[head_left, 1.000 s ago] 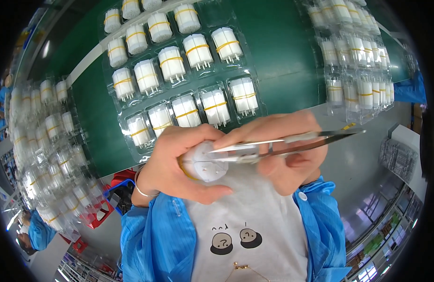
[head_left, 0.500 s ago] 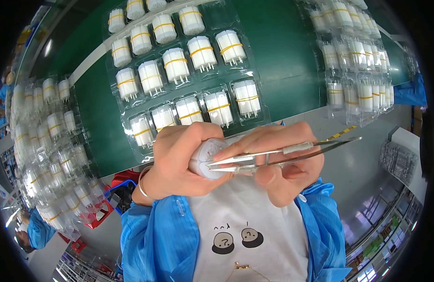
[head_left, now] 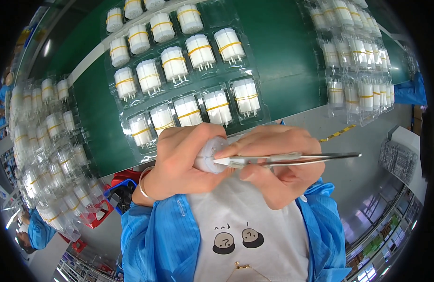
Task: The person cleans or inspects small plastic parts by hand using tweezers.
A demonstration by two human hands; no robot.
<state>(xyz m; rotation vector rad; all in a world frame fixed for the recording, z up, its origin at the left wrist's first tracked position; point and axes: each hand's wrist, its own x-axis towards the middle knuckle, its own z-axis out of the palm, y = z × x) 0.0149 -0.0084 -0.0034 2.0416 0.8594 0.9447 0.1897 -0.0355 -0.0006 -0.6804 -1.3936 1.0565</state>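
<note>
My left hand (head_left: 179, 157) is closed around a white cylindrical part (head_left: 208, 159), its end face turned toward the right. In my right hand (head_left: 283, 164) is a pair of metal tweezers (head_left: 315, 159) with pale sleeved tips. The arms of the tweezers are squeezed nearly together, and the tips touch the end face of the part. What lies between the tips is too small to make out. Just beyond my hands is a clear plastic tray (head_left: 247, 123) with rows of white cylinders (head_left: 217, 107), each with a yellow band and several with pins.
Stacked clear trays of similar cylinders stand at the left (head_left: 52, 155) and right (head_left: 355, 56) of the green table (head_left: 287, 70). A blue bin (head_left: 120, 192) and red stools (head_left: 99, 214) are below the table's left edge. A person in blue (head_left: 38, 230) sits farther left.
The tweezers' arms have come together, and their tips have closed at the part's end face. My right fingers have squeezed in, while my left hand keeps its hold with a slight shift.
</note>
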